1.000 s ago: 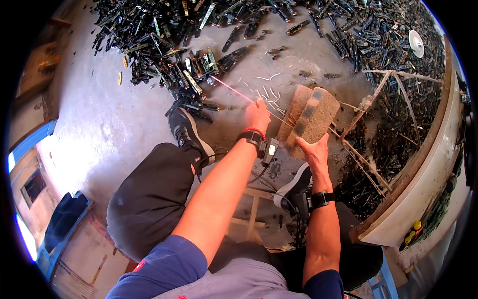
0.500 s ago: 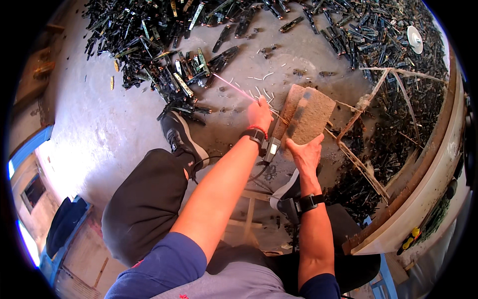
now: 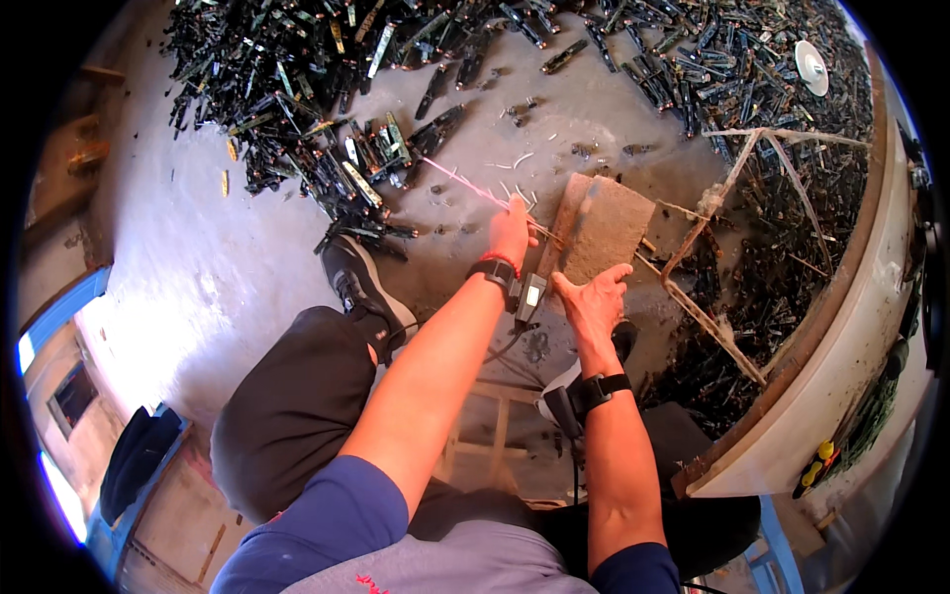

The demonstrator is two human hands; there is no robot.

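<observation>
Concrete floor (image 3: 218, 267) takes up most of the view, w/ a big heap of dark scrap pieces (image 3: 297, 89) across the top & right, and open bare floor to the person's left. A bent metal rod frame (image 3: 722, 228) and curved tub rim (image 3: 841, 376) crowd the right side. Centre: a flat stone block (image 3: 609, 233), tilted, long axis running away from the person. Right hand (image 3: 594, 307) is spread open, palm pressed on the block's near edge. Left hand (image 3: 510, 230) sits just left of the block, fingers closed on a thin pink rod (image 3: 470, 183) whose long axis angles up-left; its near end meets the block's left edge. Left hand is nearer the rod.
</observation>
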